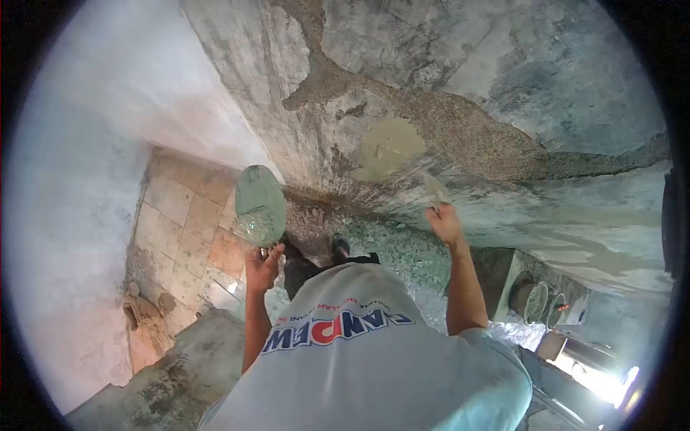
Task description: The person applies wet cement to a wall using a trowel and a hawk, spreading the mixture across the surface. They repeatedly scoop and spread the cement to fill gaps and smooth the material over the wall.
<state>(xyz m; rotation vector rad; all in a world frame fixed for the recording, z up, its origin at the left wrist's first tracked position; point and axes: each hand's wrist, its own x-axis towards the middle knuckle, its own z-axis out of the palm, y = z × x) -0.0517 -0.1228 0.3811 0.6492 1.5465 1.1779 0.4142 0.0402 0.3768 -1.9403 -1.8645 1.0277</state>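
Note:
My left hand [263,269] is closed round the handle of an oval pan [261,201], which has wet grey-green paste at its lower end. On the right, my right hand [445,221] grips a small putty knife [434,187], its blade pointing at the wall and close to it; whether it touches cannot be made out. Between the two, higher up, a smooth damp patch of paste [389,149] lies on the rough grey wall [410,43]. A band of bare, coarse mortar [474,136] runs beside the patch.
Dirty floor tiles [176,208] lie at the left beside a white wall [79,144]. Rubble [402,248] covers the ground around my feet. A ledge [194,359] is at lower left. Round containers [535,303] stand at the right, near a bright opening [596,377].

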